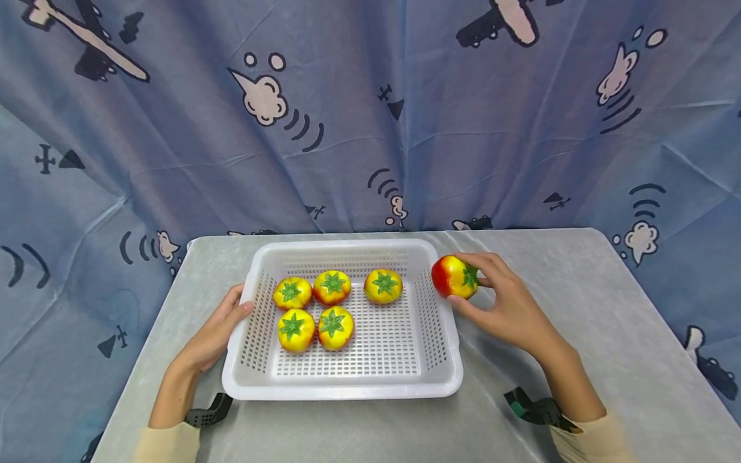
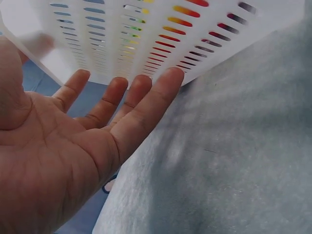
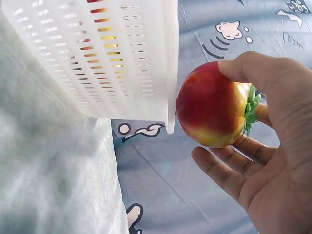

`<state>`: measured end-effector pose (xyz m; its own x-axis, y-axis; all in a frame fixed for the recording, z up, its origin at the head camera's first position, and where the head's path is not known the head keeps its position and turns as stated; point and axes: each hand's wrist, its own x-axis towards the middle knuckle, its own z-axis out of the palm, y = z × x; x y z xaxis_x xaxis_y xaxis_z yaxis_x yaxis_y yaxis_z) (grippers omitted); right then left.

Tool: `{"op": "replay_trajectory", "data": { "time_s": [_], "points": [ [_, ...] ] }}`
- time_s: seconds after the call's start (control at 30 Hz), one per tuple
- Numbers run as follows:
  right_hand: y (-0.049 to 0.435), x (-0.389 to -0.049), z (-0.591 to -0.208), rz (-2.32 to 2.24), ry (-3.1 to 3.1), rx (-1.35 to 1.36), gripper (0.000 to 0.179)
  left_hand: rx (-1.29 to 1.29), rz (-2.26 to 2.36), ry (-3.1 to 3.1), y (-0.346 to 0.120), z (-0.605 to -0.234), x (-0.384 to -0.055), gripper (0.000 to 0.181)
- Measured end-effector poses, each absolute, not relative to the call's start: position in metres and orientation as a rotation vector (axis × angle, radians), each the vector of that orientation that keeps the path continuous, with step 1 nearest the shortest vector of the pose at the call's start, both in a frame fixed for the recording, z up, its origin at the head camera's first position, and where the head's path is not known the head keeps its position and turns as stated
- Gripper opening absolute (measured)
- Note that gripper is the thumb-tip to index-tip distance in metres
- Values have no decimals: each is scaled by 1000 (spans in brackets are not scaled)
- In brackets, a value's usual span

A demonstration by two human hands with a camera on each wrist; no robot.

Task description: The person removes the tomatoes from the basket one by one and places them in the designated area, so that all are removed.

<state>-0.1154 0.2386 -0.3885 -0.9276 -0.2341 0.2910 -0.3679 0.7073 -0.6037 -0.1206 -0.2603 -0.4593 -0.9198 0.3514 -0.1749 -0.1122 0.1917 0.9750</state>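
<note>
Sleeved forearms (image 1: 571, 386) angle inward, hands (image 1: 507, 307) gripping basket (image 1: 347, 391) (left) and fruit (image 1: 448, 276) (right).

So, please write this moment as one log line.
Left grip: holds basket | right grip: holds fruit near right rim | inside basket: five fruits

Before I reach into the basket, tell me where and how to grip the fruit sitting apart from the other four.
Probably from above, pinching opposite rounded sides of the lone fruit: it sits leaves up and apart, inside the walled basket.
</note>
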Motion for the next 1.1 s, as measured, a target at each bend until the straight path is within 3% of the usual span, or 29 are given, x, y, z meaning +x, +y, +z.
{"op": "replay_trajectory", "data": {
  "time_s": [1.1],
  "points": [
    [274,-131,-434,954,-2731,396,68,243,1777,2148,-259,-459,-120,50]
  ]
}}
